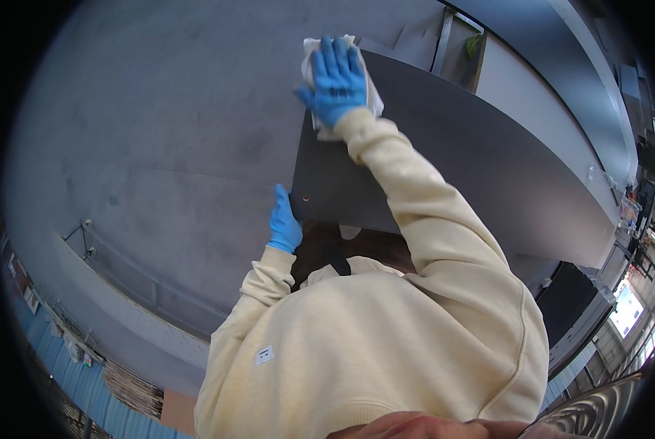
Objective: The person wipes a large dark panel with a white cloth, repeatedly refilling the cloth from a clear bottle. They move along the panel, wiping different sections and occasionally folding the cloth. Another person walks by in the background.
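Note:
A long dark grey panel (431, 142) with a small round hole near its near left corner lies across in front of me. My right hand (339, 82), in a blue glove, presses flat with extended fingers on a crumpled white cloth (375, 101) at the panel's far left corner. Part of the cloth hangs over past the corner. My left hand (285, 222), also blue-gloved, holds the panel's left edge beside the near corner, its fingers pointing away from me. The underside of that grip is hidden.
Grey floor (195, 110) spreads out on the left. A long board on a wheeled metal frame (152, 293) stands at the lower left, with stacked flat sheets (132, 389) beyond. Large light panels (525, 93) stand at the upper right, and a black object (566, 296) at the right.

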Demonstrator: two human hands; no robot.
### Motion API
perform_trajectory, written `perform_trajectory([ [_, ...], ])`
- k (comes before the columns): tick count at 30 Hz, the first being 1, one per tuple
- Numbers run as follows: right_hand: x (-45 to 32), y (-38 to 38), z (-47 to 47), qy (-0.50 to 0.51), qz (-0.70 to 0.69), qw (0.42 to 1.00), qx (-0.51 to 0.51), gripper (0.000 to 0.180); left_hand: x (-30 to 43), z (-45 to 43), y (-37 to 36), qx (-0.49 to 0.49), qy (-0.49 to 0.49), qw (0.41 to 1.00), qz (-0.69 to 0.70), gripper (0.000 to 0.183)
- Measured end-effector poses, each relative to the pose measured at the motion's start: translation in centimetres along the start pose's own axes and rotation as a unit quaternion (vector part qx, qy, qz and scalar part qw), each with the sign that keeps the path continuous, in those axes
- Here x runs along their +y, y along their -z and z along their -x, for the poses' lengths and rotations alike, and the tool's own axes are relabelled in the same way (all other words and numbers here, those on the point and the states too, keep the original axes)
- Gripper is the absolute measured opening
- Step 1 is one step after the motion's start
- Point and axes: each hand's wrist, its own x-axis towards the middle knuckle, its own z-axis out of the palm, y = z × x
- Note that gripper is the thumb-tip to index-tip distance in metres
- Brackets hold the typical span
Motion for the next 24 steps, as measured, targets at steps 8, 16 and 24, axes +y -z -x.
perform_trajectory([
  [8, -5.6, 2.9, 6.6, 0.097, -0.055, 0.982, -0.149, 0.091, -2.1, -0.5, 0.9, -0.026, 0.111, 0.973, 0.200, 0.074],
  [16, -0.4, -2.5, -6.5, 0.006, 0.042, 0.999, -0.014, 0.086, -4.2, -1.5, 0.4, 0.002, 0.069, 0.990, 0.121, 0.075],
  [24, -6.2, 0.0, 3.3, 0.111, -0.036, 0.985, -0.126, 0.090, -6.2, -1.1, 1.3, 0.025, -0.118, 0.986, -0.113, 0.076],
])
